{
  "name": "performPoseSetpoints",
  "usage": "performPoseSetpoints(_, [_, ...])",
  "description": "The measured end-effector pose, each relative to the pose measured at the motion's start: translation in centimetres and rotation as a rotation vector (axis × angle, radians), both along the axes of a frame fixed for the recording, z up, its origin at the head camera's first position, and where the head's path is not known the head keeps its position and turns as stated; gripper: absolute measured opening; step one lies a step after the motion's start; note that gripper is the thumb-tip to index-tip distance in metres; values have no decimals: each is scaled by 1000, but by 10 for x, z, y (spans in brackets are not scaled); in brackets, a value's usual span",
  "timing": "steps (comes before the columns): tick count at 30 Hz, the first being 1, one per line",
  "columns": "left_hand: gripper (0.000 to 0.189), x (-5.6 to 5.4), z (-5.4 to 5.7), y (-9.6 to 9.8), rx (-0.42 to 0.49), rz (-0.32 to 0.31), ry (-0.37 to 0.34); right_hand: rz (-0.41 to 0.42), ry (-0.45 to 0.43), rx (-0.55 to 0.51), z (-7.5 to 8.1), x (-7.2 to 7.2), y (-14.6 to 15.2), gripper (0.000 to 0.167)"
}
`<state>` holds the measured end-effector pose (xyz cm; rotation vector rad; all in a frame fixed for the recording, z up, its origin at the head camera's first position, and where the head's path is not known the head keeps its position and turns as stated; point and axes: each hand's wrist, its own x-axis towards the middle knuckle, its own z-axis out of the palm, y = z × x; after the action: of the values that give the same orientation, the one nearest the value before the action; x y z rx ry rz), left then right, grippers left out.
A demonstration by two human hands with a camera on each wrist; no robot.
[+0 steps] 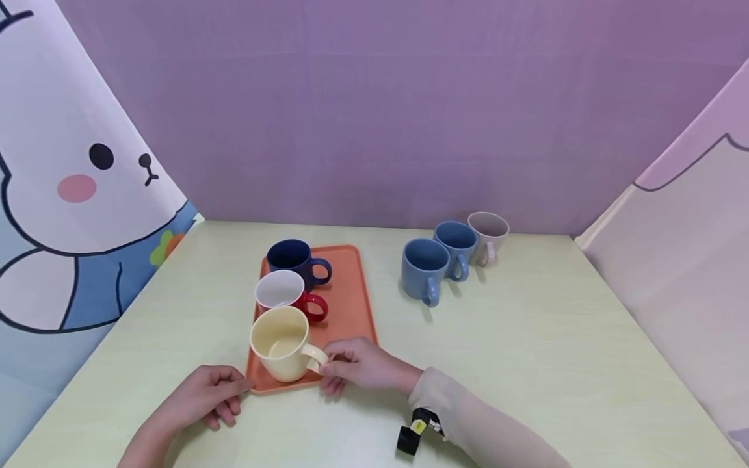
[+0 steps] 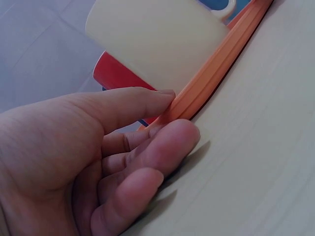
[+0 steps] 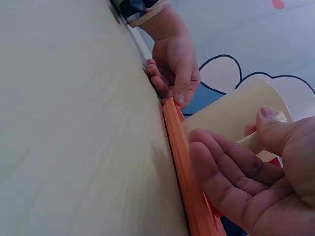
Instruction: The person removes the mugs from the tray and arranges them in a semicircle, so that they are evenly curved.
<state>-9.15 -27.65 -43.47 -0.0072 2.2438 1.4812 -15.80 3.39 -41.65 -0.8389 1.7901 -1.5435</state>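
My right hand [image 1: 365,367] pinches the handle of a cream mug [image 1: 281,344], which stands upright at the near left corner of an orange tray [image 1: 345,292]. In the right wrist view the thumb lies on that handle, with the other fingers below it along the tray's edge. My left hand [image 1: 205,393] grips the tray's near left corner between thumb and fingers, as the left wrist view shows. Behind the cream mug, in a row along the tray's left side, are a red mug [image 1: 279,289] with a white inside and a dark blue mug [image 1: 290,257], handles pointing right.
Right of the tray, two blue mugs [image 1: 422,270] and a pale pinkish mug [image 1: 488,231] stand in a slanting row on the light table [image 1: 526,364]. A purple backdrop [image 1: 374,117] rises behind the table, with printed cloth panels at both sides.
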Motion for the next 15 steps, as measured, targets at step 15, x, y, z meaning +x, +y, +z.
performPoseSetpoints(15, [29, 0, 2, 0, 2, -1, 1, -79, 109, -95, 28, -1, 33, 16])
